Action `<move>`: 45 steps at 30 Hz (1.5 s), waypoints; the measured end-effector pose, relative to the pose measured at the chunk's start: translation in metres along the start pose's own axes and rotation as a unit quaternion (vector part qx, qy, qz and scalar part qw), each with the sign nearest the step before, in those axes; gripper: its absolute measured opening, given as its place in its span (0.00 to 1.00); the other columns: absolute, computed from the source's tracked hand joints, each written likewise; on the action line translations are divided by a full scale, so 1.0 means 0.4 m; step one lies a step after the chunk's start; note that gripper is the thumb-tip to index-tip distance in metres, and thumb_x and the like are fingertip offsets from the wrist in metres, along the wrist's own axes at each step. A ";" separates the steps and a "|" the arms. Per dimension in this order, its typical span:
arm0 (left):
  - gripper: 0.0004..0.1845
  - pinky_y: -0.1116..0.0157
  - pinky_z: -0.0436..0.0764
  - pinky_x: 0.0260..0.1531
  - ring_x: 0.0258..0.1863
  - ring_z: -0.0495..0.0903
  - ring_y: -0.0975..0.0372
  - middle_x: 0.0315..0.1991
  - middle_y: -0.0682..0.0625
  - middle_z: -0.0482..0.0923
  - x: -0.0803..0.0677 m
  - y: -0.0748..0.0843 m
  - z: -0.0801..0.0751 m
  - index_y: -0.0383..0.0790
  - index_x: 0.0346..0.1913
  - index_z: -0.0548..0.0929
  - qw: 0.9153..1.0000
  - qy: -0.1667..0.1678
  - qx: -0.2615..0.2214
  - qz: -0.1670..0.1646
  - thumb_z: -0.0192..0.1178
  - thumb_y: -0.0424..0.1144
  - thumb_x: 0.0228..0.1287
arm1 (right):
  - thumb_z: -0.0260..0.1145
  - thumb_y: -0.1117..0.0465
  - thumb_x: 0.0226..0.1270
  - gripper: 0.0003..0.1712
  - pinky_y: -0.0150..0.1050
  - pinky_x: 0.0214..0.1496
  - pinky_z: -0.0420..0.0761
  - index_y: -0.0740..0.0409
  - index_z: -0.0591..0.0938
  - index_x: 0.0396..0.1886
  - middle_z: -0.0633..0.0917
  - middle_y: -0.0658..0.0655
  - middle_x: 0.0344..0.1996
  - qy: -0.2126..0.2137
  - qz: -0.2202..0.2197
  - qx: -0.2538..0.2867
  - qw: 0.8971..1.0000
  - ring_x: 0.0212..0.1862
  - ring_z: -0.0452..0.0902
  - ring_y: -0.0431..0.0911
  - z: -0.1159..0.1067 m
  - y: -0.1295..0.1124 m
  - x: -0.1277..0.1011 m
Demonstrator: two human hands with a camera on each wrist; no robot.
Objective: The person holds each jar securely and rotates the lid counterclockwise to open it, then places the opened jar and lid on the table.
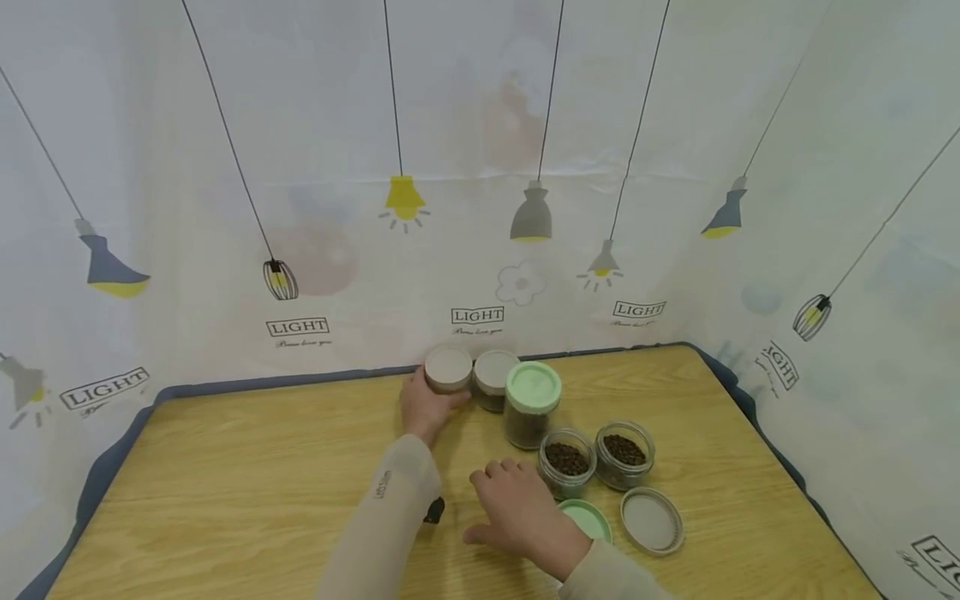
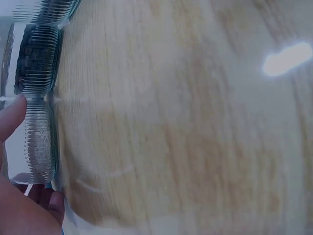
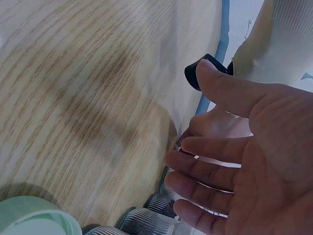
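At the back of the table my left hand [image 1: 429, 407] grips a clear ribbed jar [image 2: 40, 147] with a beige lid [image 1: 448, 367], thumb on one side and fingers on the other. Touching that jar is a second beige-lidded jar [image 1: 492, 392] with dark contents. A taller jar with a mint-green lid [image 1: 533, 386] stands in front of them. My right hand [image 1: 517, 508] hovers nearer the front, fingers spread loosely and holding nothing, as the right wrist view confirms. Beside it lies a green lid [image 1: 587, 520], partly covered by the right arm.
Two open glass jars [image 1: 567, 461] [image 1: 624, 452] of dark brown granules stand right of the green-lidded jar. An upturned beige lid [image 1: 652, 521] lies in front of them. Behind the wooden table [image 1: 247, 467] hangs a lamp-printed cloth [image 1: 337, 200]. A black piece [image 1: 434, 510] shows beside the left sleeve.
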State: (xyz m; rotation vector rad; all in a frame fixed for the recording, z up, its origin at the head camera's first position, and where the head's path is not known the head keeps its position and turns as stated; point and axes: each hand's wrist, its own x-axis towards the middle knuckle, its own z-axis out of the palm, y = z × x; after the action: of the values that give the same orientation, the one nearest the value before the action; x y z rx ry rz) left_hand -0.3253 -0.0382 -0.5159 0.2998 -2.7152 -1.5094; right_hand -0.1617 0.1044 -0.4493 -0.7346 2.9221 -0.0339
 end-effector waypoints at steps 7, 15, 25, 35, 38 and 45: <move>0.51 0.50 0.66 0.68 0.67 0.69 0.48 0.66 0.42 0.72 -0.008 -0.021 -0.027 0.42 0.70 0.66 0.999 0.018 -0.034 0.005 0.80 0.46 0.40 | 0.69 0.31 0.52 0.40 0.46 0.51 0.76 0.53 0.80 0.55 0.83 0.54 0.46 0.010 -0.002 -0.009 1.000 0.49 0.78 0.49 -0.007 -0.017 -0.004; 0.51 0.49 0.66 0.68 0.67 0.70 0.49 0.66 0.44 0.71 -0.026 -0.043 -0.075 0.44 0.70 0.65 0.999 0.003 -0.021 0.026 0.79 0.51 0.41 | 0.69 0.31 0.53 0.41 0.48 0.55 0.76 0.55 0.79 0.57 0.82 0.56 0.49 0.004 0.012 0.006 1.000 0.52 0.77 0.51 -0.017 -0.025 -0.010; 0.46 0.49 0.66 0.69 0.67 0.69 0.52 0.65 0.47 0.72 -0.090 -0.043 -0.147 0.45 0.68 0.67 0.996 -0.056 -0.032 0.063 0.79 0.45 0.44 | 0.69 0.32 0.53 0.42 0.52 0.57 0.76 0.57 0.79 0.58 0.83 0.58 0.52 0.013 0.021 0.031 0.999 0.55 0.78 0.54 -0.023 -0.014 -0.026; 0.48 0.52 0.74 0.61 0.58 0.76 0.56 0.59 0.51 0.78 -0.173 -0.081 -0.217 0.48 0.66 0.70 0.988 -0.122 -0.024 0.086 0.81 0.50 0.38 | 0.70 0.33 0.53 0.42 0.52 0.56 0.76 0.59 0.78 0.57 0.82 0.59 0.51 0.019 0.033 0.045 0.998 0.55 0.78 0.55 -0.029 -0.015 -0.031; 0.49 0.54 0.76 0.58 0.55 0.77 0.58 0.58 0.52 0.79 -0.202 -0.091 -0.230 0.49 0.66 0.70 0.985 -0.144 -0.021 0.091 0.82 0.50 0.36 | 0.70 0.33 0.52 0.43 0.52 0.56 0.76 0.60 0.78 0.57 0.82 0.59 0.51 0.017 0.038 0.043 0.998 0.55 0.78 0.55 -0.030 -0.018 -0.031; 0.48 0.58 0.78 0.51 0.50 0.78 0.60 0.57 0.51 0.80 -0.255 -0.111 -0.242 0.46 0.64 0.72 0.976 -0.170 -0.004 0.138 0.82 0.50 0.35 | 0.72 0.34 0.51 0.44 0.52 0.50 0.78 0.64 0.75 0.56 0.82 0.61 0.46 0.066 0.030 0.049 0.996 0.50 0.78 0.55 -0.036 -0.024 -0.027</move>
State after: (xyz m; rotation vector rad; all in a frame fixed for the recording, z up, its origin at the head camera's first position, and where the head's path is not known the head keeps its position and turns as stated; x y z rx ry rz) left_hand -0.2076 -0.1241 -0.4942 -0.3587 -2.8367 -1.6143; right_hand -0.1497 0.1008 -0.4332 -0.6523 3.0393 -0.2275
